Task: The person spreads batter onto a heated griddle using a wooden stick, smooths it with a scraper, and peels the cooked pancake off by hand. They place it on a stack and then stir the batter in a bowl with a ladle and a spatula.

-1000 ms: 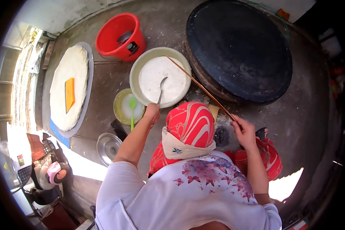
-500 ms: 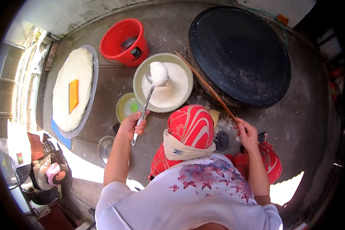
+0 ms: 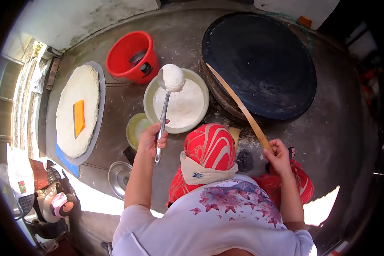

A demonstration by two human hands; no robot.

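My left hand [image 3: 152, 137] is closed around the metal handle of a ladle [image 3: 164, 115], whose head carries a rounded heap of thick white batter [image 3: 173, 77]. The ladle head is over the far rim of a pale bowl [image 3: 147, 102] that holds more white batter [image 3: 184, 104]. In my right hand [image 3: 279, 156] is the near end of a long, flat wooden spatula [image 3: 242, 106]. Its blade slants away to the left, with the tip overlapping the left edge of a large black round griddle [image 3: 262, 64].
A red bucket [image 3: 115, 59] with a dark dish inside stands behind the bowl. On the left, a flat white dough-like sheet [image 3: 74, 132] bears an orange scraper [image 3: 79, 117]. A small greenish bowl [image 3: 131, 128] and a metal lid [image 3: 119, 176] lie near my left arm.
The wooden spatula has turned from its thin edge to show its broad face. The ladle with its batter has shifted toward the bowl's far rim. The whole view has moved slightly.
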